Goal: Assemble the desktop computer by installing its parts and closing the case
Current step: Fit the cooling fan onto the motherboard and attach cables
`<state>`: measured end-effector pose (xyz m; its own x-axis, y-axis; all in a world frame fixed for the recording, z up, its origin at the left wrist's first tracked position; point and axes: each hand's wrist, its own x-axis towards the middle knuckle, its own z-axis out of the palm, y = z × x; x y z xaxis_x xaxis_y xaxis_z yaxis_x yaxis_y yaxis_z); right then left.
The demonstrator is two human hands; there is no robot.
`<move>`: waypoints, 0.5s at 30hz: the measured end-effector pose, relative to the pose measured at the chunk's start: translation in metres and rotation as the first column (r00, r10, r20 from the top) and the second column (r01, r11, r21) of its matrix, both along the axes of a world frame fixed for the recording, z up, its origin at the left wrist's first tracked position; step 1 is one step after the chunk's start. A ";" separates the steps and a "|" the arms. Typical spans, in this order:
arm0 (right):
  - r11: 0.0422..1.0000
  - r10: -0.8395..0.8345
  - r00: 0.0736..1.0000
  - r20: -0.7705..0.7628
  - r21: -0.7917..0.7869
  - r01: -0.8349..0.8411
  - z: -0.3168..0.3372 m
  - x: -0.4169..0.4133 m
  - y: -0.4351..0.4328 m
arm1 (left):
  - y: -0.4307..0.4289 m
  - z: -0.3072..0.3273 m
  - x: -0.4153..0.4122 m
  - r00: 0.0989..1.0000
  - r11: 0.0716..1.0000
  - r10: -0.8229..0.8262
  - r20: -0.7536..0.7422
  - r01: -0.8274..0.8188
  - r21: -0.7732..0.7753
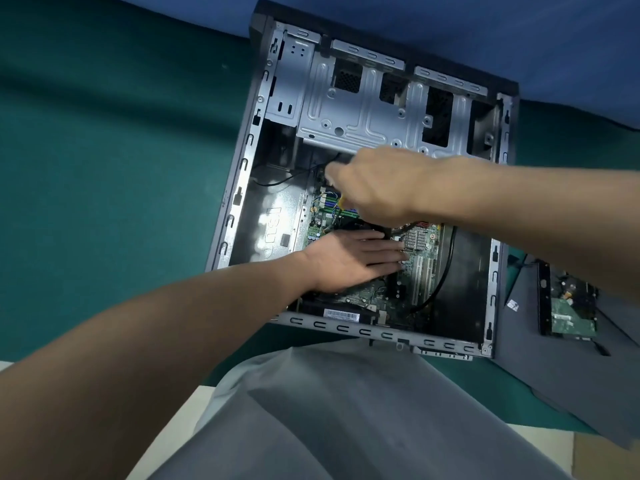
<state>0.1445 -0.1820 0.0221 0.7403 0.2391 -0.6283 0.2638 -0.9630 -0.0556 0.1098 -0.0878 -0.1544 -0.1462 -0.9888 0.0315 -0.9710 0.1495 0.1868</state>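
Observation:
The open computer case [239, 188] lies on its side on the green table, with the green motherboard [420, 268] in its lower half. My left hand [349, 261] lies flat on the board with straight fingers pointing right. My right hand [374, 185] reaches in from the right, fingers curled round something small near the board's upper left corner; a yellow bit shows under it, and what it is stays hidden. A black cable [440, 282] curves over the board's right side. The silver drive cage [363, 109] fills the case's upper half.
A dark grey side panel [561, 368] lies on the table right of the case. A hard drive with its green circuit board up [571, 313] rests on it. Green cloth [104, 168] covers the table left of the case.

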 end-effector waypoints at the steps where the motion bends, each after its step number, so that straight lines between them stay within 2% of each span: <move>1: 0.972 0.234 0.969 0.083 -0.052 -0.230 0.000 0.001 0.001 | 0.003 0.000 -0.001 1.000 0.997 0.023 0.015 -0.024 0.067; 2: 0.905 0.424 0.897 0.122 -0.082 -0.417 0.000 0.002 0.002 | 0.004 -0.002 -0.001 0.999 0.996 0.052 0.007 -0.052 0.073; 3: 0.846 0.533 0.838 0.118 -0.097 -0.525 0.000 0.003 0.004 | 0.004 -0.004 0.000 0.998 0.998 0.027 0.048 -0.030 0.055; 4: 0.810 0.585 0.805 0.098 -0.109 -0.576 0.000 0.004 0.004 | 0.005 -0.002 0.001 0.997 1.000 0.010 0.077 -0.012 0.025; 5: 0.814 0.580 0.810 0.089 -0.111 -0.570 -0.001 0.003 0.005 | 0.005 0.001 0.003 0.996 1.000 0.011 0.089 -0.012 0.011; 6: 0.858 0.511 0.855 0.088 -0.098 -0.503 -0.002 0.002 0.007 | 0.006 0.002 0.003 0.997 1.000 0.023 0.072 -0.022 -0.012; 8: 0.988 0.152 0.986 0.072 -0.037 -0.150 -0.005 0.003 0.011 | 0.006 0.005 0.004 0.997 0.999 0.039 0.062 -0.038 -0.018; 9: 0.996 -0.087 0.995 0.041 -0.015 0.088 -0.007 0.005 0.013 | 0.005 0.006 0.004 0.997 0.999 0.035 0.074 -0.035 0.007; 11: 0.883 -0.467 0.882 -0.067 0.019 0.469 -0.004 0.009 0.011 | 0.004 0.005 0.003 0.996 1.000 0.015 0.092 -0.016 0.006; 12: 0.833 -0.543 0.828 -0.141 0.030 0.552 -0.003 0.012 0.010 | 0.004 0.004 0.003 0.995 1.000 0.009 0.099 -0.009 0.000; 13: 0.827 -0.543 0.810 -0.220 0.024 0.561 -0.001 0.013 0.011 | 0.004 0.004 0.003 0.994 1.000 0.010 0.109 -0.009 -0.009; 14: 0.874 -0.469 0.840 -0.274 -0.005 0.486 0.002 0.013 0.012 | 0.004 0.005 0.003 0.991 1.000 0.001 0.137 0.000 -0.004; 15: 0.941 -0.334 0.899 -0.281 -0.056 0.332 0.005 0.012 0.015 | 0.005 0.005 0.003 0.985 1.000 -0.001 0.170 0.001 -0.003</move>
